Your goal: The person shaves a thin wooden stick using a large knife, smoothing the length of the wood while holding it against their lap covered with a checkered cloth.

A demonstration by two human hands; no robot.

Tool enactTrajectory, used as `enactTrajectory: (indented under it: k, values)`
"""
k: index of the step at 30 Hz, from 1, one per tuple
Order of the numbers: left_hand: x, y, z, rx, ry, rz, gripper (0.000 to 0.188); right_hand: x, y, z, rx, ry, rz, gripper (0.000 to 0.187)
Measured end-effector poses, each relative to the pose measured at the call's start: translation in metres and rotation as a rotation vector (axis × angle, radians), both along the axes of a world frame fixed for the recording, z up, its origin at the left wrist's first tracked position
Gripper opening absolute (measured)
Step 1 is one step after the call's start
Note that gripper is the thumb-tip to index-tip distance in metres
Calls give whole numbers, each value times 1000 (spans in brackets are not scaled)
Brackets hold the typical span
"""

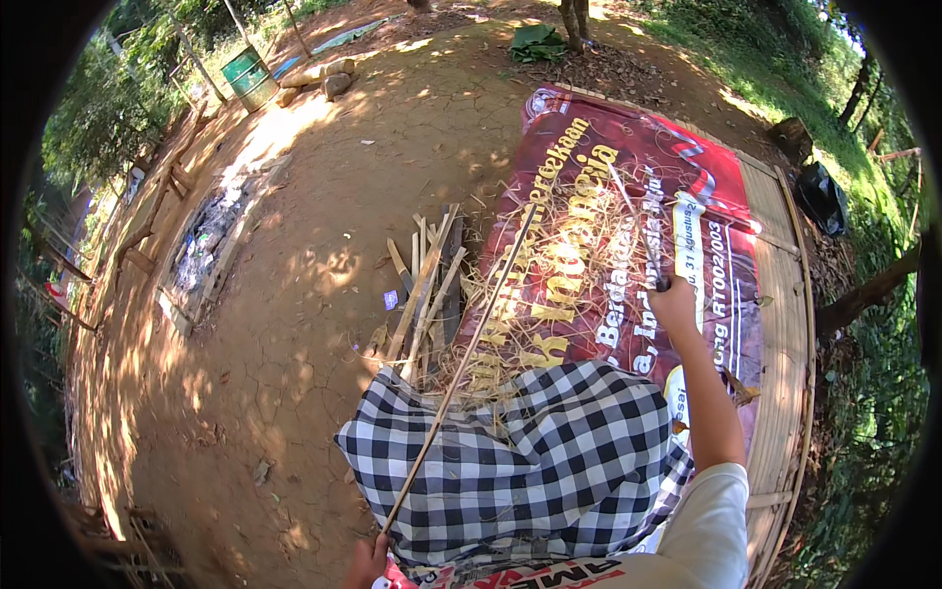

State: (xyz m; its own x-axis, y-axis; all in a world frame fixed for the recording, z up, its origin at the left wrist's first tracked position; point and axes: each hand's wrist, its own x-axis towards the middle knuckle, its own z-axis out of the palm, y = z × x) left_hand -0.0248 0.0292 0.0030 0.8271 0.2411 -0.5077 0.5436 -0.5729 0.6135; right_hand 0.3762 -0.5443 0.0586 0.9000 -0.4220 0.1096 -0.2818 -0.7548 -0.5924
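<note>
In the head view, the left hand is pressed around the lower end of a long, thin, brown strip of wood or bamboo, which goes forward from this hand, across the black-and-white checked cloth on the lap and over the dark red printed banner. The right hand, well forward and apart from the strip, is folded around a small dark object, perhaps a handle. Left of this hand lie pale curled shavings. The strip could, I think, swing or catch on the split wood pieces ahead of the left hand, because only one end is held; a sharp edge, if the object has one, could cut the cloth. The lower picture edge cuts the left hand, its fingers are difficult to separate, and I cannot tell the object's front part from the banner
</note>
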Motion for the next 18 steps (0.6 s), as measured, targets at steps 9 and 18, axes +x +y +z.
enactTrajectory:
  k: [9, 18]
  values:
    - [-9, 3, 2, -51, -42, -27, 47, -46, 155, 22, -267, 76, 875, 21]
    - [-4, -10, 15, 101, -153, -56, 36, 1, 159, -27, -329, 251, 703, 22]
